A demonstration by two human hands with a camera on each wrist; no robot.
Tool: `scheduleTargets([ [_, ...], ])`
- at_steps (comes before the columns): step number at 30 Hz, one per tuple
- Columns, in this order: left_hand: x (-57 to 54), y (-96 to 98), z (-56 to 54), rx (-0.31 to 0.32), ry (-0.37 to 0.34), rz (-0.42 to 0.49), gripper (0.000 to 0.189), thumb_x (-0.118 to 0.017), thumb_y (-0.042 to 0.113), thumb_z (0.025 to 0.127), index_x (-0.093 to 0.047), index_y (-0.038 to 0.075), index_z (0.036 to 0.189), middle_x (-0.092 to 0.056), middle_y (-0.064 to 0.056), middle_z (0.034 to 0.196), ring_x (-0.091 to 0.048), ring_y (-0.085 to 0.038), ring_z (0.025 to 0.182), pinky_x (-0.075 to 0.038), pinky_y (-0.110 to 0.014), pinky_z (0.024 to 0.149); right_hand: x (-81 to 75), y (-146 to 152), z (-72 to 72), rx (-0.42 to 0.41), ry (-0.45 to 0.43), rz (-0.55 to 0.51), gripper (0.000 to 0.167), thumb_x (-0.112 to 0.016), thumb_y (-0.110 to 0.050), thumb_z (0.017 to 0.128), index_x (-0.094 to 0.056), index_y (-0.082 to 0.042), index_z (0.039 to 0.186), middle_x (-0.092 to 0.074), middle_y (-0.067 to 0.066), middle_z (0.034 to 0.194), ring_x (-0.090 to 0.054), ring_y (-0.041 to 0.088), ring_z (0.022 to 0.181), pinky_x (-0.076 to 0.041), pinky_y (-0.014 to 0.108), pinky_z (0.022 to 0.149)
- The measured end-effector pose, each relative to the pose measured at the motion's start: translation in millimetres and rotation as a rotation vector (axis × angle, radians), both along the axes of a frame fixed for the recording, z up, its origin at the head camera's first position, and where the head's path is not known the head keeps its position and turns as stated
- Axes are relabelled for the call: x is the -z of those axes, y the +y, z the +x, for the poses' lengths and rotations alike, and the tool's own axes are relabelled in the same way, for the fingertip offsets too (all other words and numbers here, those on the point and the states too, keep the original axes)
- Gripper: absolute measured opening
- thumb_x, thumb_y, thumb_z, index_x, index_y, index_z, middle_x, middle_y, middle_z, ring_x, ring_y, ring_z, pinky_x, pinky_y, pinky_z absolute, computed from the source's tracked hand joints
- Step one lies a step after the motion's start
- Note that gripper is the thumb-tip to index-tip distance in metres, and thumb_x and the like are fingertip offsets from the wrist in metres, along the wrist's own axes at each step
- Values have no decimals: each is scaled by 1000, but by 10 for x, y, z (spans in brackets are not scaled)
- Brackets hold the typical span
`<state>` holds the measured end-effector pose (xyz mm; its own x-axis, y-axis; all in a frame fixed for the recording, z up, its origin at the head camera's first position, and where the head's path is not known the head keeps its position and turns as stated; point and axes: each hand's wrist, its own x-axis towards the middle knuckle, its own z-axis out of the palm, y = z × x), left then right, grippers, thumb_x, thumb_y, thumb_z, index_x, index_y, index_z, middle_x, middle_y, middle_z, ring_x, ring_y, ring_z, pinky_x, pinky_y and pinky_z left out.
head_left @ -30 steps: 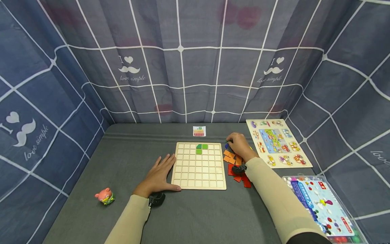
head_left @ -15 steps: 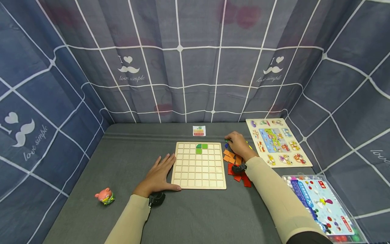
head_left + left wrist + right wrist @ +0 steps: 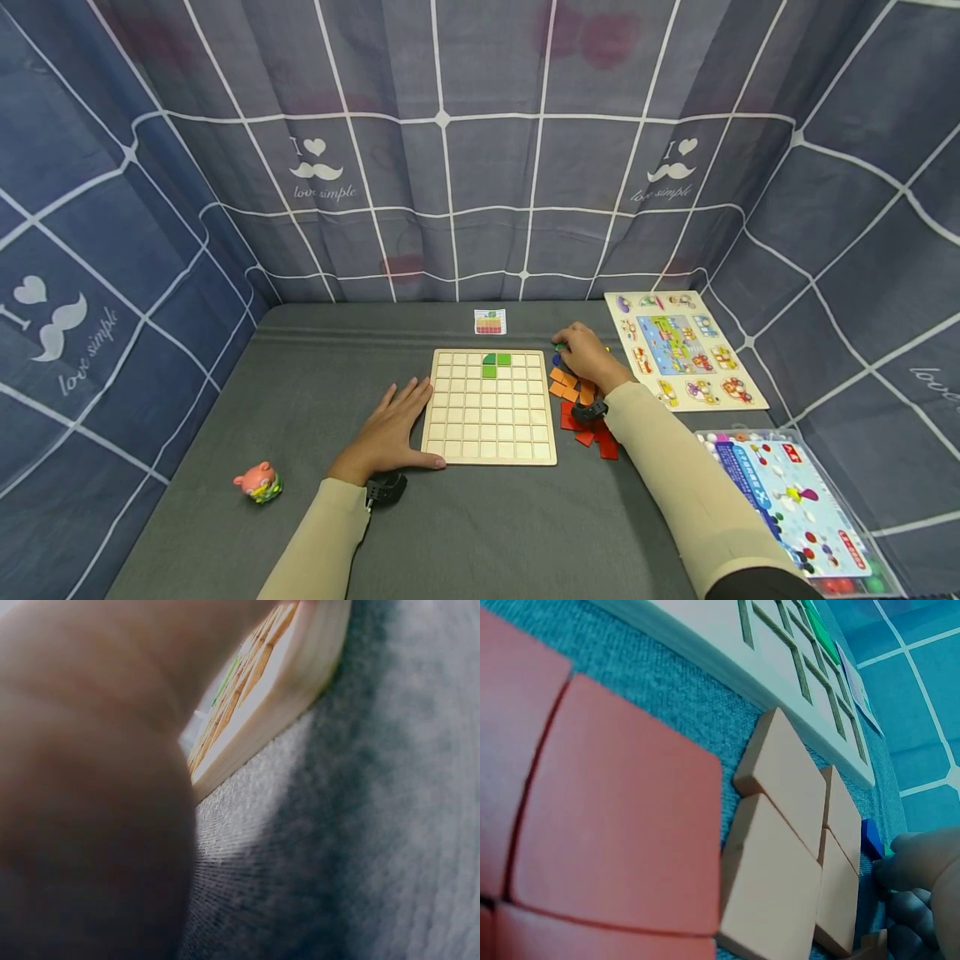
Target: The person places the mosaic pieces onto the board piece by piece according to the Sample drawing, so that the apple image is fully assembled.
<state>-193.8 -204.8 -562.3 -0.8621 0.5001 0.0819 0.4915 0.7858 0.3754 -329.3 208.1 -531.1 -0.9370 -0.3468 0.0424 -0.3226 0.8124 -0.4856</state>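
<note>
My left hand [image 3: 390, 429] rests with straight fingers along the left edge of a square wooden grid board [image 3: 487, 421], its thumb at the near left corner. Three green pieces [image 3: 504, 360] sit in the board's far cells, one with a curved edge. To the right of the board, my right hand [image 3: 588, 354] has curled fingers and pinches a small green tile [image 3: 560, 347], mostly covered by the fingertips. A blue piece [image 3: 871, 838] lies right beside them. Closer to me are orange tiles [image 3: 780, 757] and red tiles [image 3: 622, 810], partly under the right wrist.
Beyond the board lies a small picture card [image 3: 490, 322]. A wooden picture puzzle [image 3: 723, 390] stands at the back right, with a clear box of coloured balls [image 3: 810, 508] nearer. A pink pig figure [image 3: 258, 482] is at the left. Gridded curtains [image 3: 487, 167] surround the table.
My right hand has shifted slightly left and away from me among the far tiles, and more of the green tile shows at its fingertips. The left hand stays on the board.
</note>
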Motion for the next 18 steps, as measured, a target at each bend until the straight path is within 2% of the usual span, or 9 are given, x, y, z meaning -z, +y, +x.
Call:
scheduleTargets([
  [11, 12, 0, -2, -5, -11, 9, 143, -69, 94, 66, -21, 7, 169, -16, -7, 174, -10, -25, 159, 0, -51, 126, -42, 13, 24, 46, -38, -65, 18, -71, 1, 98, -74, -1, 115, -60, 17, 118, -62, 33, 102, -56, 45, 89],
  [18, 10, -1, 1, -6, -12, 5, 143, -70, 93, 66, -20, 7, 169, -16, -7, 174, -10, -26, 159, 0, -51, 126, -50, 37, 19, 58, -33, -135, 9, -76, -1, 96, -77, -5, 104, -68, 10, 100, -64, 26, 89, -56, 43, 80],
])
